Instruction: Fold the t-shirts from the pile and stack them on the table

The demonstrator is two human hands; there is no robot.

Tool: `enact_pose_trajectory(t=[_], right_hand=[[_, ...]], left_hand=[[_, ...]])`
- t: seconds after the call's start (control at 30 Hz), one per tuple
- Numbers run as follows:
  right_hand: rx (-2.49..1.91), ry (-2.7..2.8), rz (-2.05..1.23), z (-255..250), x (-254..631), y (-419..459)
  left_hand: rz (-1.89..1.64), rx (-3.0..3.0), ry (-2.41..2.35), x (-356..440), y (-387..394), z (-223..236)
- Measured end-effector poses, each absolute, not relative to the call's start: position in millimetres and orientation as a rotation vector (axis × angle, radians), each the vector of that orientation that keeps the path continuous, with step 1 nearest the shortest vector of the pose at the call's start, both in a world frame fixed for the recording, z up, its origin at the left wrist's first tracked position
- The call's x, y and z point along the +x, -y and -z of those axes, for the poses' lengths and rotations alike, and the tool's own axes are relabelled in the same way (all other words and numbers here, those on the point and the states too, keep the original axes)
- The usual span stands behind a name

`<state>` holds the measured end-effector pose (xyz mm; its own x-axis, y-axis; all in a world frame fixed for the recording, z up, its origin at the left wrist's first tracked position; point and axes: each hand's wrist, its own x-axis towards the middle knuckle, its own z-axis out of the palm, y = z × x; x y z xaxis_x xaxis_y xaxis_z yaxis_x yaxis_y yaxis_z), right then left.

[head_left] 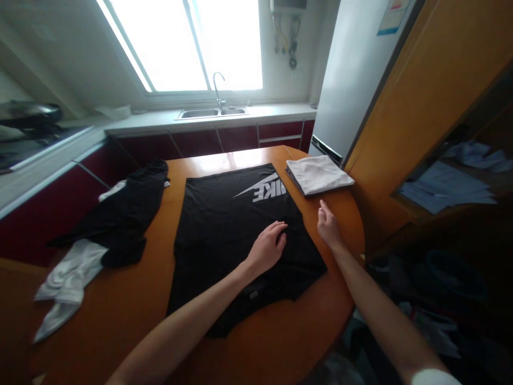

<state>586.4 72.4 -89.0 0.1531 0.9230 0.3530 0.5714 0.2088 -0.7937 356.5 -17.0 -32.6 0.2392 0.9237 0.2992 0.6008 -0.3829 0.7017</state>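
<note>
Your left hand (pixel 269 247) lies flat on the black shirt (pixel 224 230), palm down, fingers spread loosely and pressing on the cloth near its right edge; the grip is apart and clamps nothing. Your right hand (pixel 328 224) hovers just beside the shirt's right edge, over bare tabletop (pixel 132 315), fingers loosely extended and apart, holding nothing. Whether it touches the wood you cannot tell from this angle.

The shirt lies spread out flat in the middle of the orange tabletop, with a white logo (pixel 264 188) at its far end, upside down to you. The near end of the shirt reaches almost to the tabletop's near edge, under your left forearm.

A folded white cloth (pixel 318 174) sits at the far right corner of the tabletop, just beyond your right hand and apart from the black shirt. On the left side lies a crumpled pile of dark clothes (pixel 124 214), well apart from the shirt, with a white garment (pixel 66 280) partly under it and trailing toward the near left edge.

Beyond the tabletop runs a counter with a sink (pixel 212 113) and tap under a bright window (pixel 184 43). A fridge (pixel 352 75) stands to the right, next to a wooden cabinet (pixel 436 80).
</note>
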Motion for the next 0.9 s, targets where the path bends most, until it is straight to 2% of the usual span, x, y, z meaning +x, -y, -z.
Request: enact_pose_trajectory(t=[0.2, 0.33, 0.43, 0.67, 0.9], right_hand=[[-1.294, 1.717, -0.416, 82, 569, -57], [-1.231, 2.009, -0.376, 78, 552, -44], [-1.284, 2.233, -0.325, 80, 545, -37], [-1.537, 2.469, -0.275, 87, 538, -33], [-1.547, 2.484, -0.236, 76, 533, -38]], left_hand=[[-0.987, 1.778, -1.131, 328, 30, -48], [-1.017, 1.832, -1.35, 282, 44, -72], [-0.964, 1.898, -1.637, 239, 59, -51], [-0.723, 2.074, -2.076, 165, 101, 51], [-0.689, 2.161, -2.182, 164, 116, 74]])
